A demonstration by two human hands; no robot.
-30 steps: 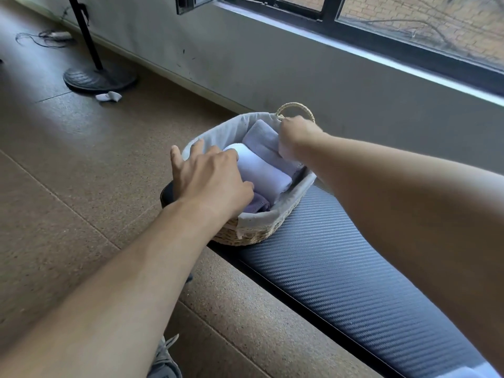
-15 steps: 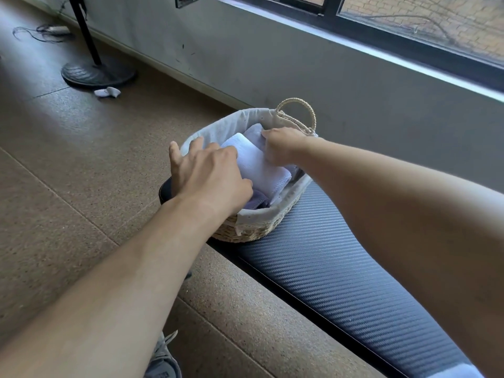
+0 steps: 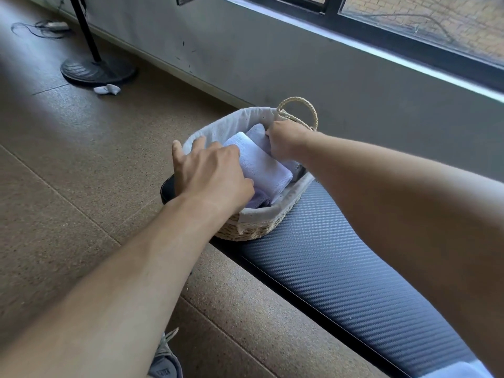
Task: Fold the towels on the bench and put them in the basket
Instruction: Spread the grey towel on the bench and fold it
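the woven basket stood at the far end of the bench, its pale cloth liner folded over the rim and one looped handle upright on the far side. inside lay a folded white towel uppermost, a second pale towel just behind it against the liner, and a lilac towel partly showing beneath at the near edge. the left hand rested over the near left side of the basket, fingers spread and fairly straight, palm down and touching the white towel's left edge. the right hand was at the far right inside of the basket, below the handle, fingers curled down against the towels; whether they gripped cloth could not be told. the hands were apart, with the white towel between them. the bench carried a dark ribbed covering and ran alongside a grey wall beneath a dark-framed window. the floor was brown and speckled. a black stand with a round base stood further off, a small white crumpled item just beside it, and cables near the wall. a grey shoe showed at the bottom edge
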